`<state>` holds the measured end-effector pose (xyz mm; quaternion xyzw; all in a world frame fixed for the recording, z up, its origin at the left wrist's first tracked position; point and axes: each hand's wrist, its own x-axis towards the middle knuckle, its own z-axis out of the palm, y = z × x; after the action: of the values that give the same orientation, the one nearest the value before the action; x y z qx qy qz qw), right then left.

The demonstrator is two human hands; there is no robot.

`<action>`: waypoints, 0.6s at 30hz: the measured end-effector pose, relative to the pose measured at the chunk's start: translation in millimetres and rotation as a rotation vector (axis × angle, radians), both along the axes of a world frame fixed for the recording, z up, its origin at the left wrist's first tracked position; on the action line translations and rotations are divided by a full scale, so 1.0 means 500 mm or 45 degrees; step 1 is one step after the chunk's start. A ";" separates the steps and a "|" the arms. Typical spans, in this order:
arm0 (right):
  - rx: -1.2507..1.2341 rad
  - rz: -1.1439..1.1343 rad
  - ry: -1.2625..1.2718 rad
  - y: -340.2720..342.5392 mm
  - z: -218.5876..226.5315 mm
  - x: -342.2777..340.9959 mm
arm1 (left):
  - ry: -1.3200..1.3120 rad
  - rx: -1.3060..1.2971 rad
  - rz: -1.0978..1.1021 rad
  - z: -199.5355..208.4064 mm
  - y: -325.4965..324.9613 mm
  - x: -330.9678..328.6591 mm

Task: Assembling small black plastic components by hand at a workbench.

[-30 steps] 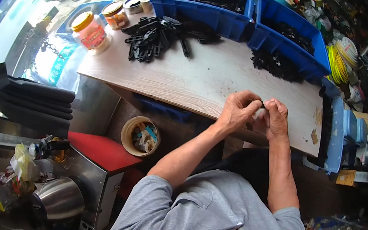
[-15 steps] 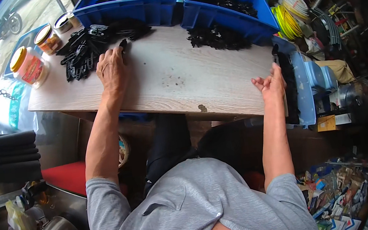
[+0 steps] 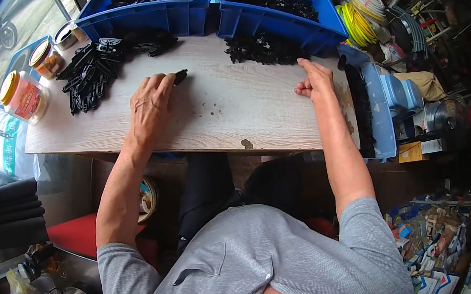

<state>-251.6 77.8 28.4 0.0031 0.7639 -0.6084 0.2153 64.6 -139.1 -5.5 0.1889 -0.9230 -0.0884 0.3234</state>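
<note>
Remote watch: I am seeing a left blue bin (image 3: pixel 139 21) and a right blue bin (image 3: pixel 248 22) both holding black parts; a light-blue tray (image 3: pixel 380 102) is carrying dark pieces (image 3: pixel 360 106) at the table's (image 3: pixel 281 131) right end. The left hand (image 3: pixel 150 106) is pinching a black piece (image 3: pixel 181 77) low over the table, left of centre. The right hand's (image 3: pixel 317 78) fingers are standing loosely apart, one tip reaching just beside a small-parts pile (image 3: pixel 267 49).

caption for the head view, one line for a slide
Left hand holding a black plastic piece, right hand by a pile of small black parts, over a woodgrain tabletop.
</note>
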 end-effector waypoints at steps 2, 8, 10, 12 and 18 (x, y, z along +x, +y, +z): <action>0.049 0.022 0.007 -0.017 0.000 -0.004 | -0.063 -0.028 -0.074 0.006 -0.002 -0.001; 0.137 0.039 0.061 -0.058 -0.001 -0.006 | -0.184 -0.085 -0.189 0.027 0.010 -0.015; 0.154 0.043 0.059 -0.058 -0.003 -0.011 | -0.126 -0.093 -0.143 0.026 0.009 -0.017; 0.171 0.050 0.057 -0.057 -0.002 -0.009 | -0.078 -0.110 -0.127 0.011 -0.001 -0.022; -0.038 0.070 0.010 -0.021 -0.008 -0.012 | -0.036 -0.040 -0.065 0.001 -0.012 -0.026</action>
<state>-257.7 67.2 24.3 -0.0236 0.7553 -0.6136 0.2290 51.7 -145.1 -4.8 0.1613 -0.9333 -0.0793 0.3108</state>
